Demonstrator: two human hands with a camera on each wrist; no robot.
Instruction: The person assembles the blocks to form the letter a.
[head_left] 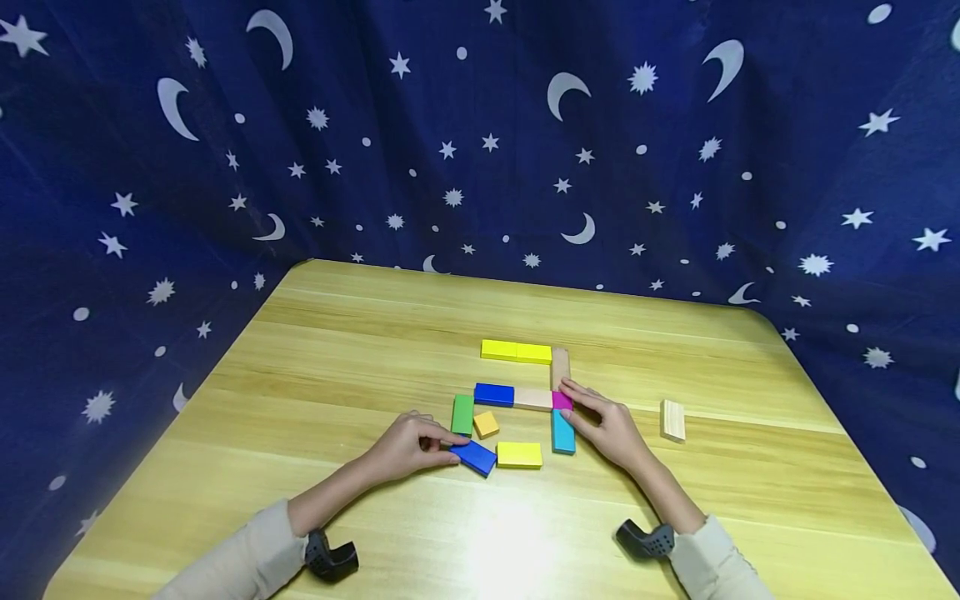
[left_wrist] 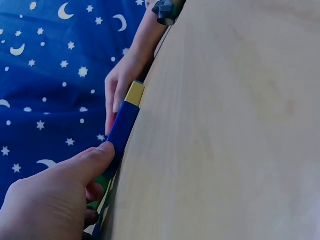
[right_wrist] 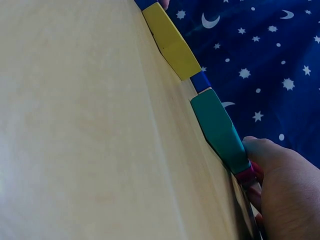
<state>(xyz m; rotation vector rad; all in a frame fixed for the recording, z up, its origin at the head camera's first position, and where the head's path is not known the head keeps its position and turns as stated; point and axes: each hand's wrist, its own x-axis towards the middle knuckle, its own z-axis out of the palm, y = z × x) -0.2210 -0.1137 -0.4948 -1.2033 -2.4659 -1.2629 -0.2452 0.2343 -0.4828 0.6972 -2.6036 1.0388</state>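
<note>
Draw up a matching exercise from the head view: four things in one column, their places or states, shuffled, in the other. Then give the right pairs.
Things
1. Orange block
2. Magenta block
3. Yellow pair
4. Left hand

Places or states
A. At the fingertips of the right hand
B. Pinching a slanted blue block
C. Lying askew, just right of the green block
D. End to end, at the far side of the layout

Right pairs
1-C, 2-A, 3-D, 4-B
</note>
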